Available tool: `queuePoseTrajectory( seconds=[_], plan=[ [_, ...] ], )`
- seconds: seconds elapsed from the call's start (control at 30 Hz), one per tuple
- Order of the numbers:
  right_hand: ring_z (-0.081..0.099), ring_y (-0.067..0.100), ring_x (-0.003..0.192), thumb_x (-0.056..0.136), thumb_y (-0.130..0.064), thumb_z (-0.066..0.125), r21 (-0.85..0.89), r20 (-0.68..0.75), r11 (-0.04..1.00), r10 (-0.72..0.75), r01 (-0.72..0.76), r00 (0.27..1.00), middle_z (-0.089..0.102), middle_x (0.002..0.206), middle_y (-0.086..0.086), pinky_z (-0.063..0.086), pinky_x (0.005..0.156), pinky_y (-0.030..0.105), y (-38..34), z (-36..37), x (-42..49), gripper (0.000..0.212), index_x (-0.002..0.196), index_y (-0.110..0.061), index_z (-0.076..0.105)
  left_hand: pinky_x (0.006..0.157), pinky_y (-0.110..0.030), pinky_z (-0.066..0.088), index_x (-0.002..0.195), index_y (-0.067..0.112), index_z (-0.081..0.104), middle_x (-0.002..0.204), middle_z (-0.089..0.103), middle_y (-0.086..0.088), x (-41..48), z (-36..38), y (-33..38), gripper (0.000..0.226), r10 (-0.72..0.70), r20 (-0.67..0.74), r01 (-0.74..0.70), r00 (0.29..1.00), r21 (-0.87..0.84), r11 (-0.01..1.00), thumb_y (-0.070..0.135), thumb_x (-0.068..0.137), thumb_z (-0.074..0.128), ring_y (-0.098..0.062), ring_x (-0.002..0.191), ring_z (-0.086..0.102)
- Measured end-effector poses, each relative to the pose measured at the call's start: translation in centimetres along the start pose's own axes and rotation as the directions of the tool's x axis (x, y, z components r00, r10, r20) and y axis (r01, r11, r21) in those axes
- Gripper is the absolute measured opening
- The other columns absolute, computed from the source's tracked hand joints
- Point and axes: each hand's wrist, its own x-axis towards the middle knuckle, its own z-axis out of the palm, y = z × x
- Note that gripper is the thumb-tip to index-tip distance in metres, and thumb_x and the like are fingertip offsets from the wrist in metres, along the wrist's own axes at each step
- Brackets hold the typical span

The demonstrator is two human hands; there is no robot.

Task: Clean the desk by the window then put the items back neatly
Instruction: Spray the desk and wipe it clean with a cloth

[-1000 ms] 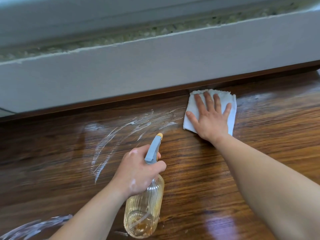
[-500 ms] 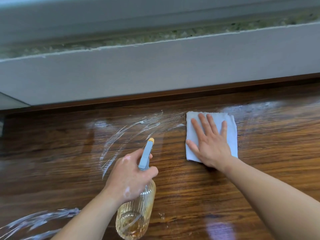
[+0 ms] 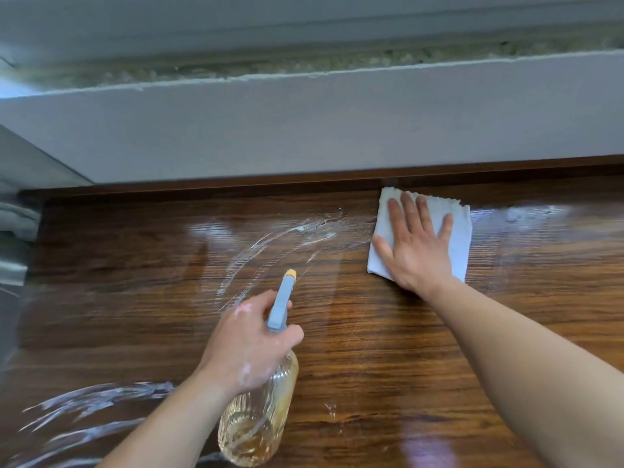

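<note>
The dark wooden desk (image 3: 388, 349) fills the lower part of the head view, glossy and streaked with white foam (image 3: 270, 251). My right hand (image 3: 413, 251) lies flat with straight fingers on a folded white cloth (image 3: 456, 231), pressing it onto the desk close to the back edge. My left hand (image 3: 250, 346) grips the neck of a clear ribbed spray bottle (image 3: 256, 427) with yellowish liquid; its blue-grey trigger head and yellow nozzle (image 3: 289, 274) point away from me toward the foam.
A grey wall (image 3: 337, 130) rises behind the desk under a speckled stone window sill (image 3: 304, 67). More wet white streaks (image 3: 87, 410) lie at the lower left. The desk's left end (image 3: 33, 248) borders a grey surface.
My right hand slid the cloth toward me, then back out to the desk's rear edge. My left hand kept holding the spray bottle in about the same place.
</note>
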Motion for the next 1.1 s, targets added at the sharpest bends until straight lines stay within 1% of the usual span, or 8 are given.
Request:
queuePoseTrajectory(
  seconds=[0.2, 0.33, 0.43, 0.57, 0.77, 0.9, 1.0, 1.1],
  plan=[
    [-0.014, 0.021, 0.155, 0.095, -0.068, 0.010, -0.065, 0.095, 0.980, -0.182, 0.189, 0.979, -0.006, 0.170, -0.003, -0.007, 0.120, 0.064, -2.6, 1.2, -6.0, 0.078, 0.162, -0.029, 0.002, 0.076, -0.036, 0.054, 0.094, 0.041, 0.062, 0.080, 0.069, 0.013, -0.5, -0.3, -0.3, 0.036, 0.002, -0.014, -0.002, 1.000, -0.031, 1.000, 0.050, 0.060, 0.057, -0.007, 0.080, 0.064],
    [0.002, 0.023, 0.156, 0.099, -0.066, 0.015, -0.063, 0.110, 0.933, -0.348, 0.356, 0.931, 0.009, 0.170, -0.001, 0.004, 0.120, 0.066, -3.9, 2.7, -11.2, 0.074, 0.161, -0.026, 0.017, 0.077, -0.038, 0.056, 0.097, 0.041, 0.062, 0.082, 0.069, 0.013, -0.7, -0.4, -0.6, 0.038, -0.009, -0.004, 0.009, 1.000, -0.048, 0.999, 0.050, 0.060, 0.057, -0.007, 0.081, 0.065],
    [0.013, 0.023, 0.156, 0.100, -0.067, 0.021, -0.084, 0.081, 0.904, -0.414, 0.420, 0.907, 0.016, 0.169, -0.001, 0.010, 0.119, 0.065, -3.9, 3.4, -12.8, 0.074, 0.160, -0.024, 0.023, 0.079, -0.040, 0.057, 0.098, 0.041, 0.063, 0.083, 0.069, 0.012, -0.5, -0.4, -1.1, 0.040, -0.020, 0.000, 0.020, 1.000, -0.056, 0.998, 0.051, 0.060, 0.057, -0.008, 0.084, 0.066],
    [0.013, 0.021, 0.156, 0.099, -0.070, 0.021, -0.051, 0.057, 0.923, -0.378, 0.381, 0.924, 0.015, 0.169, -0.003, 0.011, 0.120, 0.064, -4.2, 3.2, -11.5, 0.076, 0.161, -0.026, 0.021, 0.076, -0.041, 0.056, 0.093, 0.038, 0.063, 0.080, 0.069, 0.009, -0.3, -0.4, -1.7, 0.035, -0.026, -0.005, 0.025, 1.000, -0.076, 0.997, 0.050, 0.060, 0.058, -0.010, 0.080, 0.065],
    [0.001, 0.017, 0.156, 0.095, -0.075, 0.012, -0.020, 0.022, 0.980, -0.200, 0.200, 0.980, 0.007, 0.170, -0.006, 0.000, 0.122, 0.062, -5.5, 1.8, -4.3, 0.082, 0.161, -0.028, 0.013, 0.062, -0.039, 0.053, 0.074, 0.027, 0.060, 0.068, 0.065, 0.003, -1.1, -0.3, -3.5, 0.024, -0.065, -0.043, 0.061, 0.997, -0.087, 0.994, 0.047, 0.062, 0.061, -0.017, 0.065, 0.062],
    [-0.002, 0.016, 0.156, 0.093, -0.077, 0.011, 0.000, -0.006, 0.989, -0.145, 0.145, 0.989, 0.005, 0.170, -0.006, -0.001, 0.121, 0.063, -6.4, 1.0, 0.2, 0.083, 0.161, -0.028, 0.010, 0.059, -0.035, 0.047, 0.066, 0.021, 0.059, 0.063, 0.063, 0.002, -1.8, -0.4, -4.9, 0.025, -0.078, -0.079, 0.072, 0.994, -0.082, 0.994, 0.045, 0.060, 0.059, -0.013, 0.063, 0.057],
    [-0.002, 0.017, 0.156, 0.094, -0.077, 0.013, 0.002, -0.018, 0.992, -0.125, 0.125, 0.992, 0.005, 0.170, -0.005, -0.001, 0.121, 0.063, -6.8, 0.9, 1.2, 0.082, 0.161, -0.028, 0.009, 0.063, -0.035, 0.050, 0.074, 0.026, 0.062, 0.066, 0.065, 0.005, -2.5, -0.6, -5.9, 0.025, -0.100, -0.085, 0.090, 0.991, -0.106, 0.990, 0.046, 0.060, 0.059, -0.011, 0.068, 0.060],
    [-0.005, 0.017, 0.156, 0.093, -0.078, 0.010, -0.001, 0.001, 0.991, -0.132, 0.132, 0.991, 0.002, 0.170, -0.006, -0.003, 0.121, 0.063, -6.7, 0.8, 1.0, 0.084, 0.161, -0.028, 0.007, 0.073, -0.033, 0.054, 0.088, 0.037, 0.065, 0.076, 0.069, 0.009, -3.2, -0.9, -6.6, 0.037, -0.140, -0.078, 0.127, 0.987, -0.146, 0.981, 0.053, 0.056, 0.057, -0.007, 0.080, 0.065]
  ],
)
